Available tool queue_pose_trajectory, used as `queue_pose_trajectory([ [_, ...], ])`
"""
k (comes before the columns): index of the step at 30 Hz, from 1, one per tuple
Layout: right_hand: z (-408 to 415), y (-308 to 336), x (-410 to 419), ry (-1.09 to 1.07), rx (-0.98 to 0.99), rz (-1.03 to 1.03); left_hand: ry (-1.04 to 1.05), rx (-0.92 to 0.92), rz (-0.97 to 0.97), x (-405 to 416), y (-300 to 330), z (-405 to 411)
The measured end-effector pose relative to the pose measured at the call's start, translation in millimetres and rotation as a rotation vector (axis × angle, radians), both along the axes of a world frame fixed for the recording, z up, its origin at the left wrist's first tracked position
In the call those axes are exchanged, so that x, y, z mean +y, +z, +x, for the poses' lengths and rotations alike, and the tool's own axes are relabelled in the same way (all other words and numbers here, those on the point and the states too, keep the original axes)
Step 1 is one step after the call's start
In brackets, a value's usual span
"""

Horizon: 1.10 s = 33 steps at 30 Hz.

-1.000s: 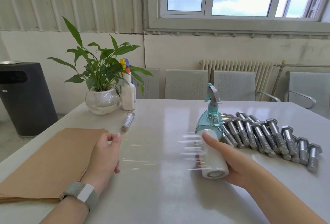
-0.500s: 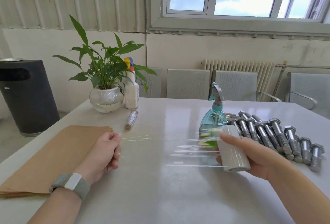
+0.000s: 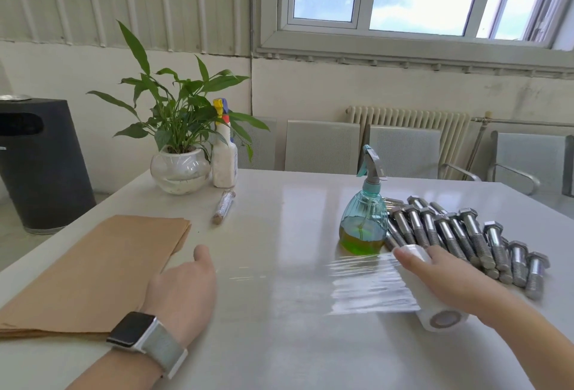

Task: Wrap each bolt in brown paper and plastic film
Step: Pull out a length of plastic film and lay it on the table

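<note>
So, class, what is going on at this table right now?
A person is pulling plastic film off a roll across the white table. The right hand grips the roll beside the pile of bolts, and the left hand presses the film's free end down next to the stack of brown paper. One wrapped bolt lies near the potted plant; the other bolts are bare.

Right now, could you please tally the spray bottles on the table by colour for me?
White spray bottle beside the potted plant: 1
Teal spray bottle with green liquid, next to the bolts: 1
Total: 2
</note>
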State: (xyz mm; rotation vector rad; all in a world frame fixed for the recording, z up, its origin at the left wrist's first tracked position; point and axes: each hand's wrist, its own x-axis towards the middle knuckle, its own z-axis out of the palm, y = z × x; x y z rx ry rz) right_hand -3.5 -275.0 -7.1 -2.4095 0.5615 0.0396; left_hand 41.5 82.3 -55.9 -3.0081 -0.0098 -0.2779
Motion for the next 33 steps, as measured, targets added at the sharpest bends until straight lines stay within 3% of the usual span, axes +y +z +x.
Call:
queue_pose_trajectory([
  [2,1.4,0.0,-2.2,-0.01,0.021,-0.148,-0.024,-0.035,0.088,-5.1,0.6,-4.8],
  [5,6.7,0.8,-2.8,0.012,0.09,-0.332,-0.082,-0.156,0.041,-3.1,-0.3,-4.9],
  [8,10.8,2.7,-1.5,0.04,0.131,-0.341,-0.048,-0.173,-0.043,2.9,-5.6,-10.0],
  [13,12.1,5.1,-8.9,0.074,0.123,-0.335,-0.101,-0.181,-0.349,10.0,-8.1,-9.7],
  [19,13.2,-0.1,-17.4,0.09,0.075,-0.373,-0.157,-0.188,-0.451,13.5,-5.7,-8.5],
  [33,10.2,-0.8,-20.0,0.084,0.042,-0.419,-0.321,-0.403,-0.304,12.0,-5.2,-15.4],
])
